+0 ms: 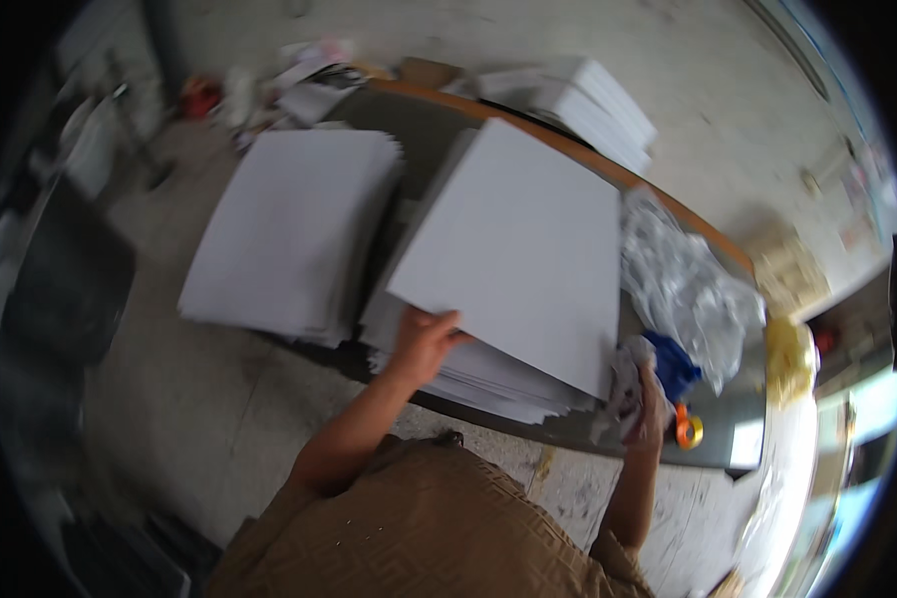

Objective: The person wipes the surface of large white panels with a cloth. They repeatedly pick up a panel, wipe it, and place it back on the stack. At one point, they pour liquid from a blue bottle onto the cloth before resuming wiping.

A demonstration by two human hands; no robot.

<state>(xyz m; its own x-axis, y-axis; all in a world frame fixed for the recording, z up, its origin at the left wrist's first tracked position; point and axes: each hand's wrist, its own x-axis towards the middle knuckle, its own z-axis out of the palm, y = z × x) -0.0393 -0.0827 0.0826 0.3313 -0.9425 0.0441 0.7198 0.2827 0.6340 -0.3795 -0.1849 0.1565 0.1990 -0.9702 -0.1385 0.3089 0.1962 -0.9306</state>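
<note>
The left hand (424, 344) pinches the lifted corner of a large white paper sheet (518, 249), separating it from the stack (488, 379); the right hand (643, 399) clutches a crumpled grey cloth (623, 384) on the table (743, 439).

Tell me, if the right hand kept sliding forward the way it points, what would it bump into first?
Probably the blue thing right beyond the right hand, which grips a crumpled cloth. Past that lies the crinkly clear plastic. Depth is hard to judge here.

Large white sheet (518, 249), flat and slightly tilted, lifted at its near corner above a fanned white paper stack (488, 384).
</note>
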